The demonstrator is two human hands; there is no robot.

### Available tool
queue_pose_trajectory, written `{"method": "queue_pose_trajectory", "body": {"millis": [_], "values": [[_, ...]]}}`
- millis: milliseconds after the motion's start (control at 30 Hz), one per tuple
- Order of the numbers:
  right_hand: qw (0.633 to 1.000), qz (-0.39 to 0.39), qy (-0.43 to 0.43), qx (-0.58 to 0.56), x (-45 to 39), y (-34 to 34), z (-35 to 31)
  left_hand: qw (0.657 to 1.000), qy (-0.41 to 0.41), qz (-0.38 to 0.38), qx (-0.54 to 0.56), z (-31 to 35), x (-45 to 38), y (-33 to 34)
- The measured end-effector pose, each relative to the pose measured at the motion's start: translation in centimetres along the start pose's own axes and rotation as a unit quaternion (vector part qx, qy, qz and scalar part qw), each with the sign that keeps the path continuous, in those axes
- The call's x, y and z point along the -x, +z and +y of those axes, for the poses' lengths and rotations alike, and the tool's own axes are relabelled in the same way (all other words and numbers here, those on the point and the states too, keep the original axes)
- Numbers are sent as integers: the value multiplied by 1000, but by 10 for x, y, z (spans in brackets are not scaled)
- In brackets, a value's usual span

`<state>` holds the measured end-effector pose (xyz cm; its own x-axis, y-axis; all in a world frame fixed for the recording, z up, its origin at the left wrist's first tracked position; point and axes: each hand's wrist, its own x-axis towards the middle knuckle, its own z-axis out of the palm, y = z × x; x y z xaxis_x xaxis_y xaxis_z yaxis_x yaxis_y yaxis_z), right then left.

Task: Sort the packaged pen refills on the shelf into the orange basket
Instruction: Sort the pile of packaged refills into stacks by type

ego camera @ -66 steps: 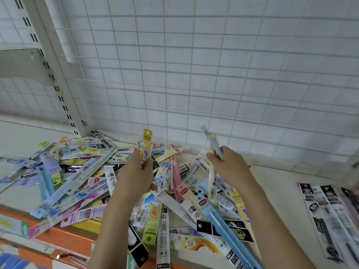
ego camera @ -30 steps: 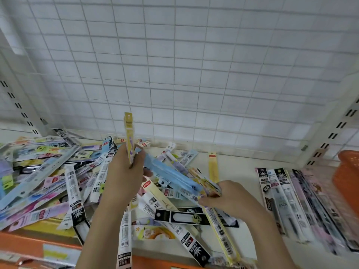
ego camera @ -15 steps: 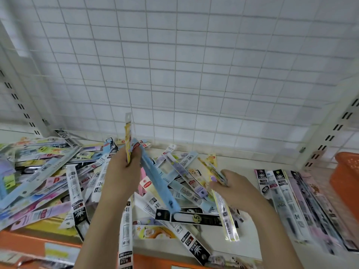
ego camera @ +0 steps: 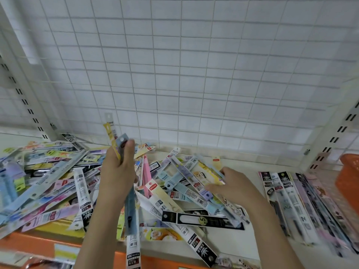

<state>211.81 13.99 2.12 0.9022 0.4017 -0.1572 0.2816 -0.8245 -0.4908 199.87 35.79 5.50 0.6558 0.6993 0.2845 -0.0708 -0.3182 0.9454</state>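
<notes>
now the left hand [ego camera: 118, 171] grips upright refill packs [ego camera: 111, 133] at 9 o'clock; the right hand [ego camera: 231, 186] pinches a pack [ego camera: 208, 169] over the pile [ego camera: 48, 183]; the orange basket [ego camera: 349, 183] sits at 3 o'clock.

Left hand [ego camera: 118, 171] raised upright above its forearm, back of hand toward the camera, fingers and thumb curled round a held bundle [ego camera: 116, 141] of packets, the grip sitting near the bundle's upper part. Right hand [ego camera: 231, 184] held lower and to the right, palm down, fingers [ego camera: 213, 188] curled and pointing left, pinching a yellow packet [ego camera: 210, 172]. Both forearms bare, rising from the lower edge and well apart.
</notes>
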Motion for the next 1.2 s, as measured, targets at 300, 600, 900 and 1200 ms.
{"method": "queue_pose_trajectory", "body": {"millis": [300,600,900,1200], "values": [[997,-74,15,13,2,-1,4,978,-86,-120,-148,-5,4,7],[999,11,27,-38,7,-12,23,975,-144,-169,-5,4,5,40],[995,37,46,-85,17,-19,49,936,-42,-233,-262,0,4,67],[993,32,65,-92,29,-23,54,813,84,-358,-452,-1,-13,96]]}}
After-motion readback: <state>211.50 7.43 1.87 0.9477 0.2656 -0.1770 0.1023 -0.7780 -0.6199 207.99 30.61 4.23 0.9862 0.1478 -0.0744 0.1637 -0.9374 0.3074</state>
